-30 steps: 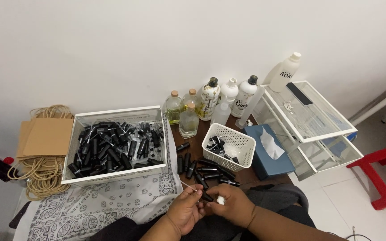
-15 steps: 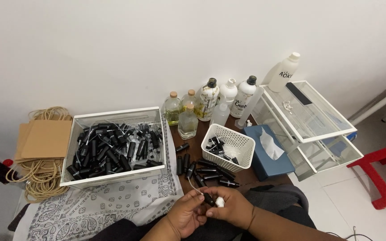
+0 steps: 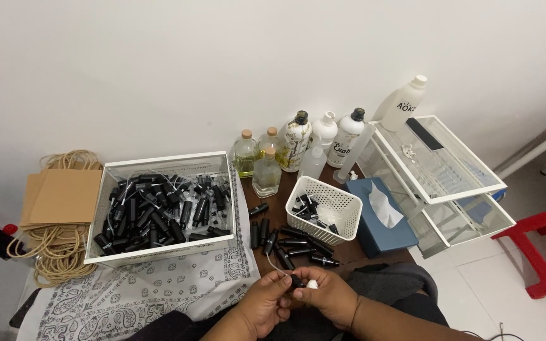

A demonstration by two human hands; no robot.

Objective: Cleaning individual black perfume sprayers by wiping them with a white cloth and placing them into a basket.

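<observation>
Both hands working one small sprayer piece

Left hand (image 3: 266, 303) and right hand (image 3: 330, 293) are pinching a small black spray cap (image 3: 298, 282) together, near the white basket (image 3: 323, 211).

Blue tissue box (image 3: 378, 222) right of basket, labelled white bottles (image 3: 347, 134) behind

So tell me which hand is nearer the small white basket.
Right. The right hand lies almost straight below the small white basket, at the table's near edge. The left hand sits further left and slightly lower, closer to the patterned cloth.
</observation>
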